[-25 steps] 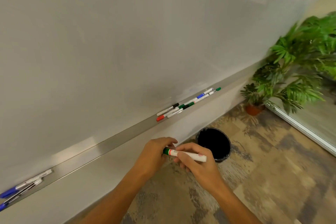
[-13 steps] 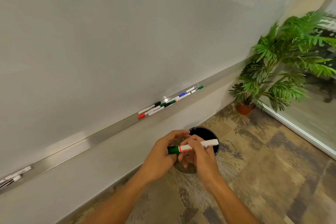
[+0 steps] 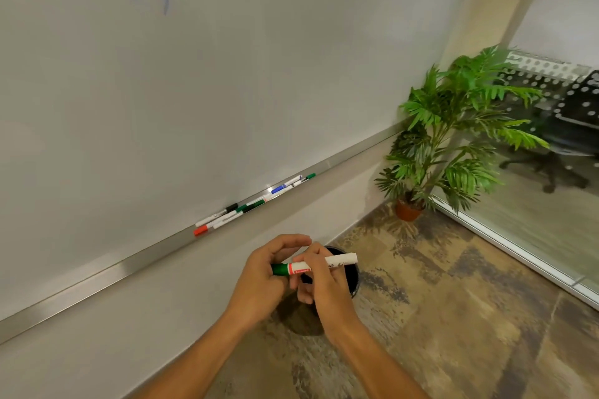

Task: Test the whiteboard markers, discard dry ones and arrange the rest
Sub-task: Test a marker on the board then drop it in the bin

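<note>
I'm seeing a smooth, faintly glossy whiteboard (image 3: 227, 74). Under the whiteboard, the brushed metal tray (image 3: 97, 278) is catching a dull shine. The marker (image 3: 340, 260) I'm holding is showing smooth plastic. Below the whiteboard, the mottled floor (image 3: 470, 301) is looking matt, like carpet.
</note>
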Tool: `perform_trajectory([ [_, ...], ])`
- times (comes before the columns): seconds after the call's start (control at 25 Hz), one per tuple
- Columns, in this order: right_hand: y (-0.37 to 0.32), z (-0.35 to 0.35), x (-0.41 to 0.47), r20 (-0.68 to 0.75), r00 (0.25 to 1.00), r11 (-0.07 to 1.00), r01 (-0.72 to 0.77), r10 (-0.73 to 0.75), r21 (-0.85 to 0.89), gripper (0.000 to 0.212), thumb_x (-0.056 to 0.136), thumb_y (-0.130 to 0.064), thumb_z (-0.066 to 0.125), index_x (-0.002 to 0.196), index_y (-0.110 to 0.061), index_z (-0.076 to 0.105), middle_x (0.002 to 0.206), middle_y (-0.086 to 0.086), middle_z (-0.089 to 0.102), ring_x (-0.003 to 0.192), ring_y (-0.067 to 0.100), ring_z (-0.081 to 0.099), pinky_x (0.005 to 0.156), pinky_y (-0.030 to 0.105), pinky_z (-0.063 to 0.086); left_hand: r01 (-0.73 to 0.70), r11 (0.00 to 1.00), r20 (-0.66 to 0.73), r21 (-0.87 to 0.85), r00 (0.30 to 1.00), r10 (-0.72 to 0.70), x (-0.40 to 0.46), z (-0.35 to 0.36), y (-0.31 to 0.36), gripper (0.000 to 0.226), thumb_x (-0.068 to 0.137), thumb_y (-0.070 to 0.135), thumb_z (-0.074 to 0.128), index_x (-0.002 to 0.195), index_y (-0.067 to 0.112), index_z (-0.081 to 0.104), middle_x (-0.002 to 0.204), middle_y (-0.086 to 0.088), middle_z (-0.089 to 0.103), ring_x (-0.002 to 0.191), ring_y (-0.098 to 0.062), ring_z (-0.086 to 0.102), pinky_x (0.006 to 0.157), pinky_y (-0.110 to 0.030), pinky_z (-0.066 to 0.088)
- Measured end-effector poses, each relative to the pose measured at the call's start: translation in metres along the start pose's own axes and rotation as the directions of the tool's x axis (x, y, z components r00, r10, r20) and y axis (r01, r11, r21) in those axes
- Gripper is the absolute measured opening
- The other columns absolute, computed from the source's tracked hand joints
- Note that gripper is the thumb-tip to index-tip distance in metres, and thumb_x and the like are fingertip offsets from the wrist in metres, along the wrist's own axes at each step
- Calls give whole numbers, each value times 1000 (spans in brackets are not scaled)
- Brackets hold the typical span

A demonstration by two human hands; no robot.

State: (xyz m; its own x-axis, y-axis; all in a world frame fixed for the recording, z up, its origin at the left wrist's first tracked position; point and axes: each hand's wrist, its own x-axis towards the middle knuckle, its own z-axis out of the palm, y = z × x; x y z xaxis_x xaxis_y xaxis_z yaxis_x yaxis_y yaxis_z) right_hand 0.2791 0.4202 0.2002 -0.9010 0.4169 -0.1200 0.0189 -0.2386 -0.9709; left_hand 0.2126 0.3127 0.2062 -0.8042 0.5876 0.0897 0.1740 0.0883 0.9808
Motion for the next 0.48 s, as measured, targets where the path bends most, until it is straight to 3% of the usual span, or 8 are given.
perform_trajectory([
  [0.24, -8, -4, 19, 36, 998, 998, 58, -57, -36, 39, 101, -14, 50, 72, -29, 70, 64, 6, 57, 62, 12, 48, 53, 18, 37, -1, 999, -46, 34, 999, 3, 21, 6, -1, 59, 80, -25, 52, 110, 23, 71, 100, 9, 75, 99, -8, 69, 75, -15, 53],
  [0.4, -1, 3, 44, 21, 998, 996, 63, -62, -55, 35, 101, -16, 49, 75, -25, 70, 62, 4, 55, 59, 9, 46, 53, 18, 37, 17, 999, -45, 42, 999, -15, 45, -1, -7, 55, 83, -21, 55, 112, 23, 71, 102, 14, 74, 99, -1, 67, 74, -11, 52],
  [0.48, 1, 5, 60, 29, 998, 992, 64, -61, -111, 28, 102, -18, 49, 82, -15, 69, 62, 2, 56, 59, 8, 49, 56, 20, 40, 37, 999, -52, 32, 998, -35, 57, -6, -13, 51, 86, -17, 57, 112, 25, 70, 100, 16, 74, 98, 0, 67, 73, -9, 51],
])
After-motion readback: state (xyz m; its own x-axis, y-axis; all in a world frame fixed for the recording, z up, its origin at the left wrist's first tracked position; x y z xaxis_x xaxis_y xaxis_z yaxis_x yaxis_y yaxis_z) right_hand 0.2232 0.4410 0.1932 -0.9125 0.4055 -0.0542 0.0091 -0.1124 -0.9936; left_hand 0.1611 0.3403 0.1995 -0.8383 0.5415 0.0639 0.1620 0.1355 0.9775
